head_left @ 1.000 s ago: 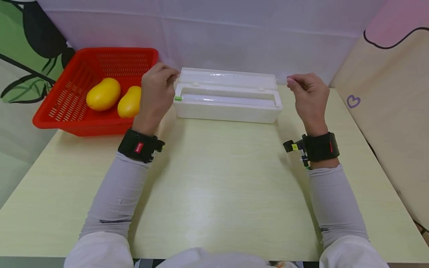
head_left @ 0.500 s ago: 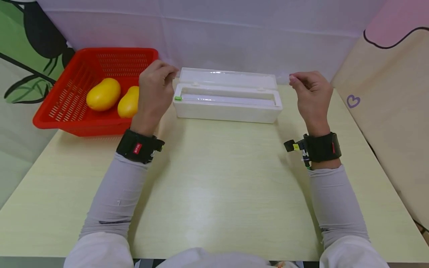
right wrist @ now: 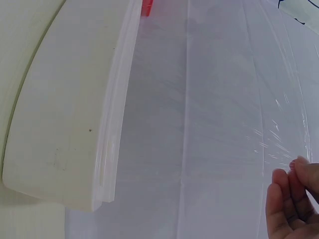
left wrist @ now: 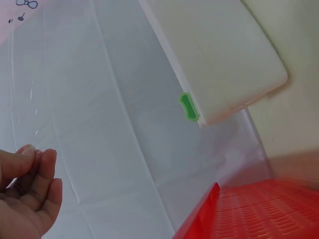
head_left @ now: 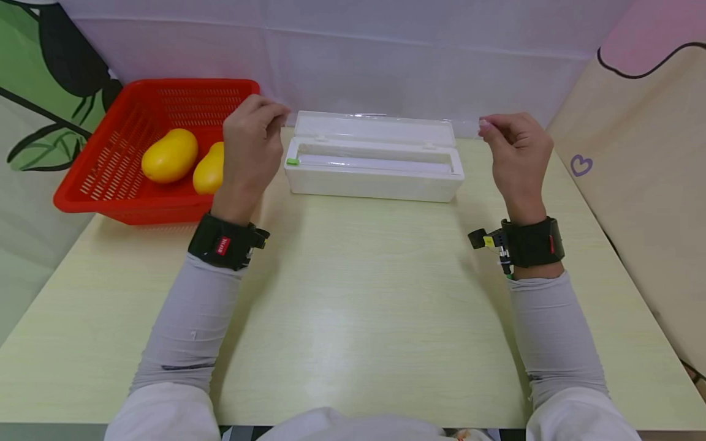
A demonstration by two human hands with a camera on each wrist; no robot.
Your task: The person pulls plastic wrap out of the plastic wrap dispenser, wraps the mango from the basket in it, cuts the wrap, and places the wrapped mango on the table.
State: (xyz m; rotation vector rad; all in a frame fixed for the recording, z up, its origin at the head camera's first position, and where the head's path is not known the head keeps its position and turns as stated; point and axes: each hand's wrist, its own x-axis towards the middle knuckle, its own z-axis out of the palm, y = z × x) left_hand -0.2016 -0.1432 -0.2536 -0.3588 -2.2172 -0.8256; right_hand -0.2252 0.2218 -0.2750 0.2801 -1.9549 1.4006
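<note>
Both hands are lifting slightly higher than a second ago, drawing the clear film up from the dispenser.
From the head view, the left hand (head_left: 250, 144) and right hand (head_left: 515, 153) are each pinching an end of the cling film (head_left: 375, 119) above the open white dispenser box (head_left: 375, 174) sitting on the tabletop (head_left: 358, 294), beside a red basket (head_left: 138, 153) holding two mangoes (head_left: 170, 155). At the left wrist, fingertips (left wrist: 37, 159) are closing together on the film's edge (left wrist: 30, 99). At the right wrist, fingertips (right wrist: 291, 184) are likewise pinching the film (right wrist: 279, 134).

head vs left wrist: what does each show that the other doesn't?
Head only: right hand, two mangoes in the red basket, the table, both sleeves. Left wrist only: the clear film stretched above the pinching fingers, wrinkles visible. Shared: left hand, white dispenser box with its green tab, basket, white backdrop.
</note>
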